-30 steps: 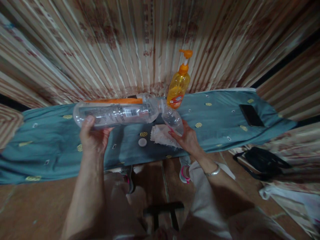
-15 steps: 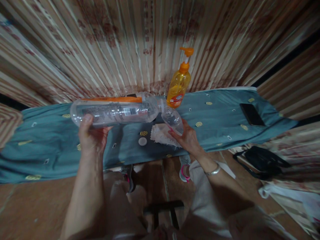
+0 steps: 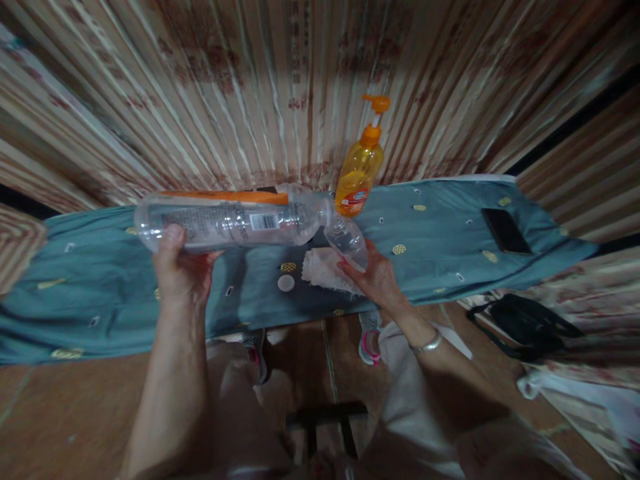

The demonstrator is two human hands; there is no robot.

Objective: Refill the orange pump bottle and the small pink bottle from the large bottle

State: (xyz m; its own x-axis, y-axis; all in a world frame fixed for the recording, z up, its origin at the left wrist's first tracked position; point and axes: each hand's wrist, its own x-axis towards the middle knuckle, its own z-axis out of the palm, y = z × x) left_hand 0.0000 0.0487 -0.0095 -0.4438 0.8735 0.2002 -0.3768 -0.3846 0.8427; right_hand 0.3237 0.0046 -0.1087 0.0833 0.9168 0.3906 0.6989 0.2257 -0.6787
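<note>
Left hand (image 3: 183, 273) clasps a large clear plastic bottle (image 3: 230, 223), held level above the teal-covered bench (image 3: 100, 293). Right hand (image 3: 377, 277) grips a small clear plastic bottle (image 3: 345, 239), tilted, mouth at the large bottle's neck. Below lie a round white cap (image 3: 286, 283) and a white cloth (image 3: 323, 270); behind, an orange pump bottle (image 3: 360, 170) stands upright.

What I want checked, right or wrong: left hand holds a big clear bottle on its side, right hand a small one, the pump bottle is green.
Not quite. The head view shows the pump bottle is orange, not green. The left hand does hold the big clear bottle on its side, the right hand the small bottle.
</note>
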